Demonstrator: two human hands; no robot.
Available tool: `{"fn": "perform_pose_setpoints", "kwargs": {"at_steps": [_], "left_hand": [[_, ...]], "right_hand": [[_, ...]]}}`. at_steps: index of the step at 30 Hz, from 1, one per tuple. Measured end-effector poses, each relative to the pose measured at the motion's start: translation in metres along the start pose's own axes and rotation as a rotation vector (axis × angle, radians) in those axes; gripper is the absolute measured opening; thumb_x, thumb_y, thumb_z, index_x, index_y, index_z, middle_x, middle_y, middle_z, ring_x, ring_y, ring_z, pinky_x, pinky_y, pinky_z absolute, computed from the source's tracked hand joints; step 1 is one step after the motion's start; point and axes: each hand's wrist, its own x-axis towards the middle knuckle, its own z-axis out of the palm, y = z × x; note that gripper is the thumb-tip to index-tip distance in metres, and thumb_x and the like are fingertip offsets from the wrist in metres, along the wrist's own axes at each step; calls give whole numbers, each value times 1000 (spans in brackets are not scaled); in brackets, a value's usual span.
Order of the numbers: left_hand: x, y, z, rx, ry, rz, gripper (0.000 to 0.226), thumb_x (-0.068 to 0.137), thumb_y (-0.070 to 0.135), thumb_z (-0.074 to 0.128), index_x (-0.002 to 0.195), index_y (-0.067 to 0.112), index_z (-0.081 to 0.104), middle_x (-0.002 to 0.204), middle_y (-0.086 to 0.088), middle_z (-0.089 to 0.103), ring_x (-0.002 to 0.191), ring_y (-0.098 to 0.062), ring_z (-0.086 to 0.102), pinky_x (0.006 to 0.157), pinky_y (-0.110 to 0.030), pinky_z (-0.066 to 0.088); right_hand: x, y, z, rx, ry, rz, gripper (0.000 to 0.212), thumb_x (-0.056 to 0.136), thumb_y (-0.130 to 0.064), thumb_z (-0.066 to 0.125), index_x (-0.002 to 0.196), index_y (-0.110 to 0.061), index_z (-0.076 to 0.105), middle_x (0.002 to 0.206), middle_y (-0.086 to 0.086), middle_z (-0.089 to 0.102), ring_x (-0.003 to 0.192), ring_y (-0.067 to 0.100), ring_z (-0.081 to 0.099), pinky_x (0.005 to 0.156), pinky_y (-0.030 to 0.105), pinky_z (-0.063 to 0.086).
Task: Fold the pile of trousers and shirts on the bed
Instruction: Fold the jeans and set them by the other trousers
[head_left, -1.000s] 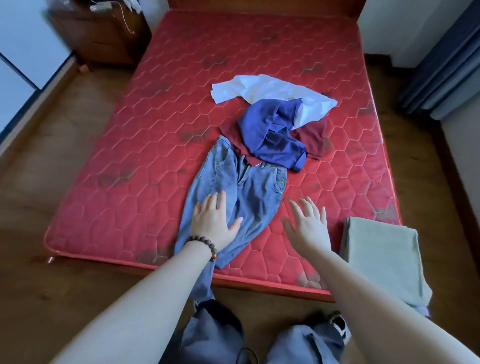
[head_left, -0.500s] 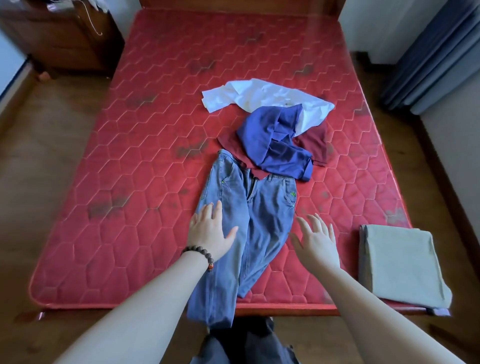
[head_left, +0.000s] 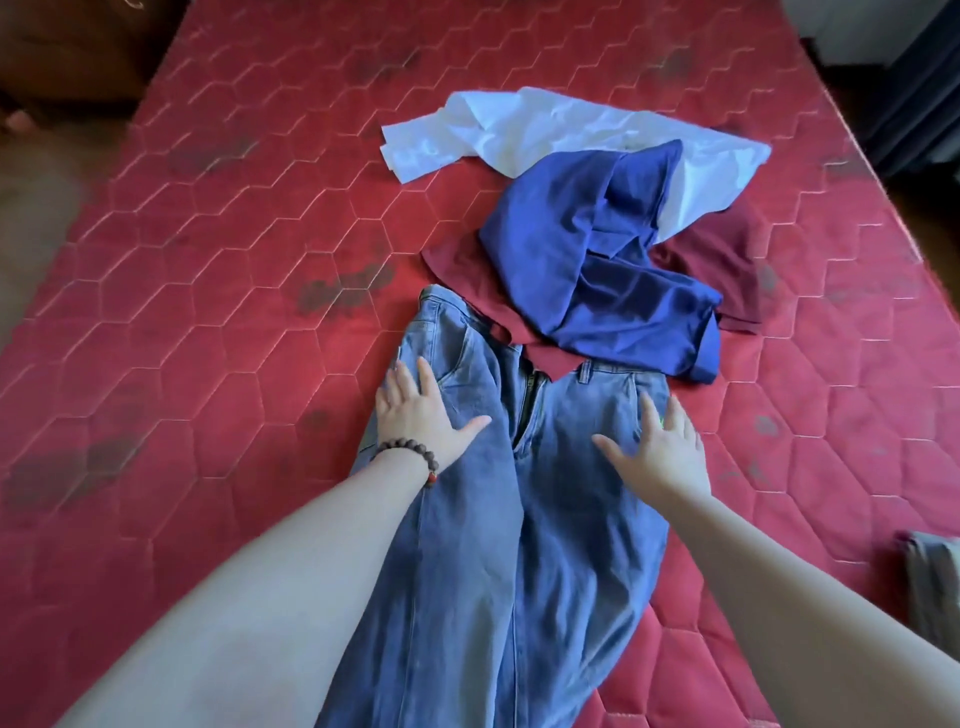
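- The bed (head_left: 218, 270) carries everything on its red quilted mattress.
- The jeans (head_left: 498, 545) lie flat from centre toward 6 o'clock, waistband touching the unfolded shirts.
- The shirts: blue shirt (head_left: 587, 260) over maroon shirt (head_left: 711, 249), white shirt (head_left: 519, 130) at 12 o'clock.
- The left hand (head_left: 421, 415) and right hand (head_left: 657, 447) press spread and flat near the hips.
- Risk: the waistband likely drags the maroon cloth when folded.

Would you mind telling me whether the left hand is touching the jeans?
Touching. In the head view the left hand lies flat, fingers straight, on the jeans by the left hip pocket, with no gap showing.
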Motion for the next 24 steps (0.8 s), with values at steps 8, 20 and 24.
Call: {"fn": "perform_pose_setpoints", "kwargs": {"at_steps": [8,20,24], "left_hand": [[61,22,61,7,227,-120,101,69,83,50,130,3,42,130,-13,46,122,-30,39,92,-46,39],[-74,-5,89,18,123,-44,57,81,60,60,103,8,56,108,-10,56,100,-29,52,78,-41,45],[-84,-9,78,-72,240,-73,79,77,66,60,122,1,52,124,-17,52,114,-35,50,90,-48,41]], "right_hand": [[57,0,53,-94,170,64,90,76,-70,58,143,-16,33,139,17,35,124,36,32,93,47,41],[-65,19,82,-87,54,45,53,83,-45,68,121,-9,55,109,17,52,101,37,48,74,44,44],[-69,25,69,-23,143,76,70,78,-58,67,127,-11,52,127,18,50,116,38,45,92,50,38]]}}
